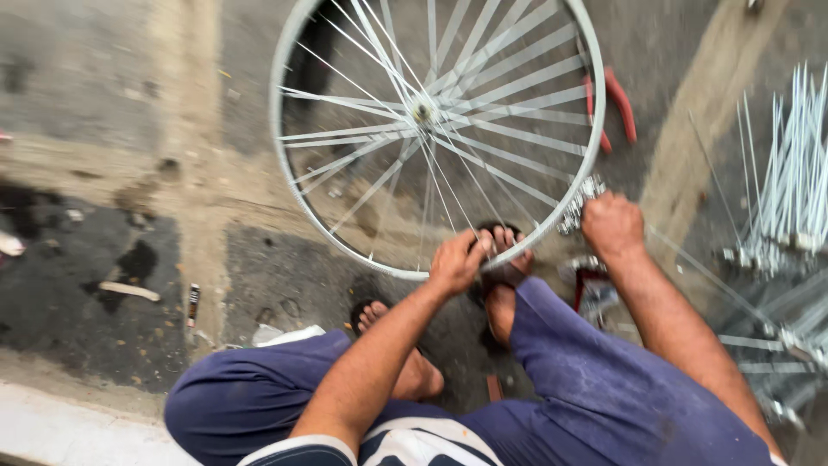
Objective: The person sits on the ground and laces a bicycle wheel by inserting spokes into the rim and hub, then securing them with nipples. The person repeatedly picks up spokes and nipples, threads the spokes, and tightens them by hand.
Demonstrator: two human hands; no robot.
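There is one bicycle wheel rim point(285, 173) with many thin spokes point(509, 86), too many to count. Two hands are on it: the left hand point(457, 259) and the right hand point(612, 226). Two feet in sandals point(504, 259) show. One pair of red-handled pliers point(619, 103) lies on the floor. One heap of loose spokes point(789, 190) lies at the right.

Loose spokes point(789, 173) crowd the right; bare floor point(103, 112) lies open left.
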